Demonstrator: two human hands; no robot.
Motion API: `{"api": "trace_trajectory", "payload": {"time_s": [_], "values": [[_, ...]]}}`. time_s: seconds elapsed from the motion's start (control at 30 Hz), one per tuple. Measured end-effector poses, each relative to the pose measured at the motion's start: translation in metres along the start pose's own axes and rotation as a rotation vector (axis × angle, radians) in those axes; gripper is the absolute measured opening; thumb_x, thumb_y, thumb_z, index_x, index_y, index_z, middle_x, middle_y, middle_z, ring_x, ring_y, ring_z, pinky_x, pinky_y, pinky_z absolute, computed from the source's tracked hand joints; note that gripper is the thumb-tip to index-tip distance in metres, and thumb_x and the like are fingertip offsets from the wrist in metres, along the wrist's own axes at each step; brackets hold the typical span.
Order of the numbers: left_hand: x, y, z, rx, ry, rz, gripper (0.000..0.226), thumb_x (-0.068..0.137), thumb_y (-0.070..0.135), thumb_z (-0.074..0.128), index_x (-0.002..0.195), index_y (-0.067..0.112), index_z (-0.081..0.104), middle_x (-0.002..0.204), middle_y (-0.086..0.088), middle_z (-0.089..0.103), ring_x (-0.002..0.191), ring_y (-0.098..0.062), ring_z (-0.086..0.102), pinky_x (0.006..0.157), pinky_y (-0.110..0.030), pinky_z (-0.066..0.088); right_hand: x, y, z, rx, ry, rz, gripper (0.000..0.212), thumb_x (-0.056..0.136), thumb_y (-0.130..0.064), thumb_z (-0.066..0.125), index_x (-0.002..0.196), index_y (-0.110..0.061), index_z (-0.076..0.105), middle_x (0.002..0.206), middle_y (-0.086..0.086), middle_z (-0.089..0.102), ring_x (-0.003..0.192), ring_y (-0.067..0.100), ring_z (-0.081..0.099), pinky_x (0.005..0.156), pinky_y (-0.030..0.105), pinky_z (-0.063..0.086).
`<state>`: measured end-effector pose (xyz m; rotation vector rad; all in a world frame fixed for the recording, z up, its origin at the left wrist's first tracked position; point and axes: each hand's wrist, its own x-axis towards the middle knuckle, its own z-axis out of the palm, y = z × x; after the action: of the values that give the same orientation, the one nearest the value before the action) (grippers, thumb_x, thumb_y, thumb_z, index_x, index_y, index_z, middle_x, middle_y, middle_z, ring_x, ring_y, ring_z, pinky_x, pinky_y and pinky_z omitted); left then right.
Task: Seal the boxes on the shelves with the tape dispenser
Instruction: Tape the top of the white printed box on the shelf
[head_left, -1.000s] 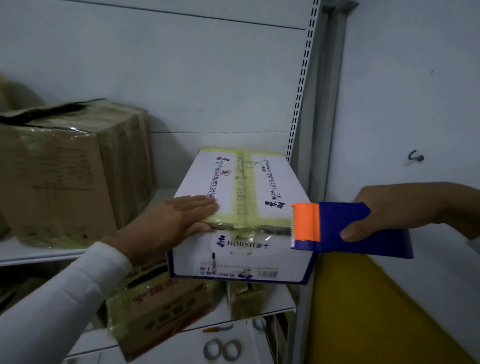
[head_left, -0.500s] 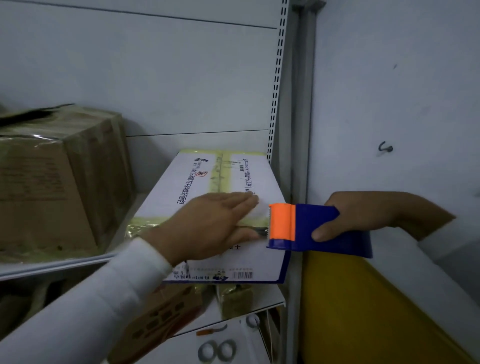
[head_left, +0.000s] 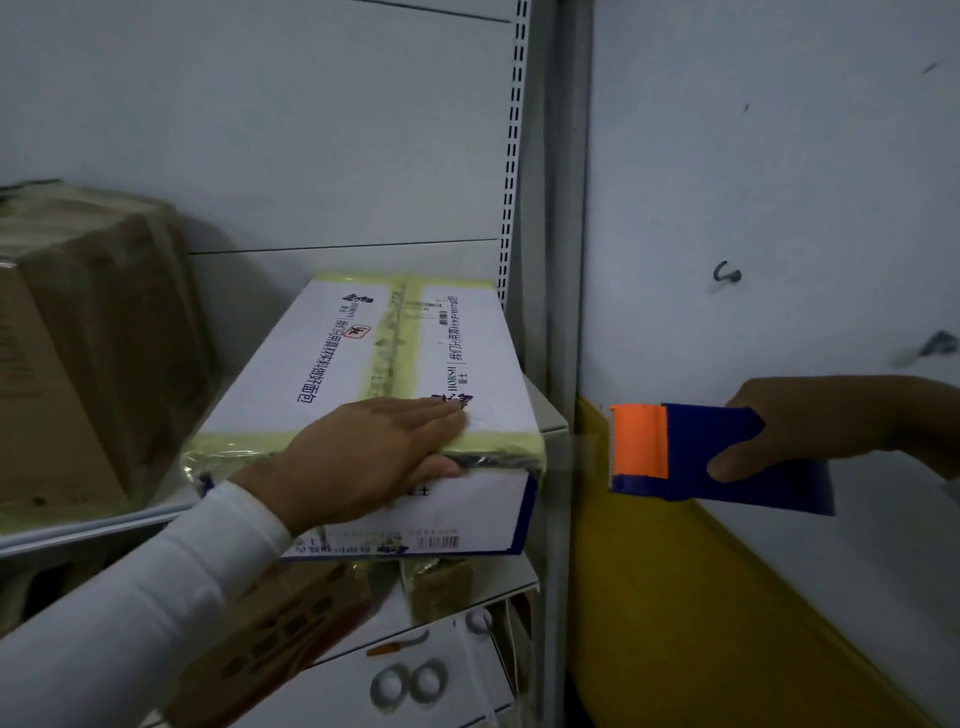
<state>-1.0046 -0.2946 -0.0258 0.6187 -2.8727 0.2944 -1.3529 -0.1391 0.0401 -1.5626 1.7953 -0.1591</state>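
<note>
The white box (head_left: 395, 364) lies on the shelf (head_left: 78, 535), with yellow tape along its top and near edge. The left hand (head_left: 363, 457) lies flat on the near edge of the box, fingers straight, pressing the tape down. The right hand (head_left: 810, 426) is out to the right, well apart from the box. Its fingers and thumb curl round one blue and orange tape dispenser (head_left: 711, 452), held level with the orange end pointing at the box. One big brown box (head_left: 88, 353) sits on the left. Two more brown boxes (head_left: 280, 634) sit on the shelf below.
</note>
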Motion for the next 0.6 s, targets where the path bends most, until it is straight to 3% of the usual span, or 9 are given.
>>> {"api": "trace_trajectory", "payload": {"time_s": [0.1,0.17,0.23,0.3,0.37,0.43,0.6], "values": [[0.003,0.005,-0.006,0.026,-0.001,-0.004,0.069,0.093,0.065,0.011,0.137,0.025,0.046,0.143,0.003,0.049,0.122,-0.018,0.054,0.097,-0.031,0.044,0.007,0.003,0.008,-0.033,0.049,0.019,0.031,0.071,-0.058,0.075,0.06,-0.029,0.07,0.067,-0.006,0.071,0.059,0.006,0.065,0.057,0.018,0.047],[0.011,0.018,-0.009,0.124,0.047,-0.075,0.078,0.087,0.074,0.004,0.113,0.024,0.058,0.114,0.001,0.066,0.091,-0.02,0.064,0.075,-0.031,0.048,0.013,0.0,0.013,-0.054,0.081,0.038,0.036,0.067,-0.058,0.074,0.068,-0.022,0.068,0.069,-0.005,0.072,0.06,0.008,0.066,0.058,0.021,0.048],[0.025,0.035,-0.009,0.231,0.081,-0.19,0.089,0.078,0.084,-0.003,0.099,0.022,0.057,0.095,0.0,0.067,0.076,-0.019,0.06,0.068,-0.031,0.044,0.017,-0.002,0.016,-0.085,0.106,0.054,0.042,0.069,-0.058,0.073,0.074,-0.017,0.068,0.072,-0.003,0.072,0.061,0.009,0.066,0.058,0.021,0.048],[0.039,0.052,-0.003,0.202,0.092,-0.178,0.091,0.08,0.081,0.002,0.123,0.018,0.051,0.119,-0.006,0.061,0.101,-0.022,0.061,0.084,-0.036,0.048,0.019,-0.004,0.014,-0.122,0.135,0.074,0.046,0.073,-0.058,0.073,0.082,-0.013,0.069,0.08,0.002,0.074,0.064,0.011,0.067,0.058,0.021,0.049],[0.049,0.058,0.004,0.138,0.074,-0.045,0.076,0.09,0.068,0.017,0.141,0.015,0.038,0.144,-0.008,0.046,0.128,-0.023,0.048,0.102,-0.037,0.041,0.021,-0.007,0.014,-0.169,0.159,0.086,0.044,0.075,-0.058,0.073,0.082,-0.014,0.068,0.077,0.001,0.073,0.06,0.009,0.065,0.056,0.018,0.048],[0.054,0.052,0.008,0.08,0.055,-0.004,0.065,0.095,0.057,0.022,0.144,0.017,0.035,0.149,-0.005,0.04,0.134,-0.02,0.041,0.105,-0.034,0.038,0.023,-0.009,0.014,-0.227,0.175,0.1,0.042,0.077,-0.059,0.071,0.077,-0.017,0.064,0.071,-0.002,0.069,0.054,0.006,0.061,0.051,0.016,0.044],[0.058,0.042,0.014,0.074,0.065,0.011,0.068,0.092,0.059,0.015,0.142,0.019,0.038,0.147,-0.003,0.044,0.131,-0.02,0.046,0.1,-0.038,0.045,0.036,-0.022,0.015,-0.358,0.179,0.094,0.05,0.08,-0.062,0.068,0.074,-0.013,0.058,0.07,0.002,0.061,0.058,0.01,0.055,0.056,0.02,0.042]]}}
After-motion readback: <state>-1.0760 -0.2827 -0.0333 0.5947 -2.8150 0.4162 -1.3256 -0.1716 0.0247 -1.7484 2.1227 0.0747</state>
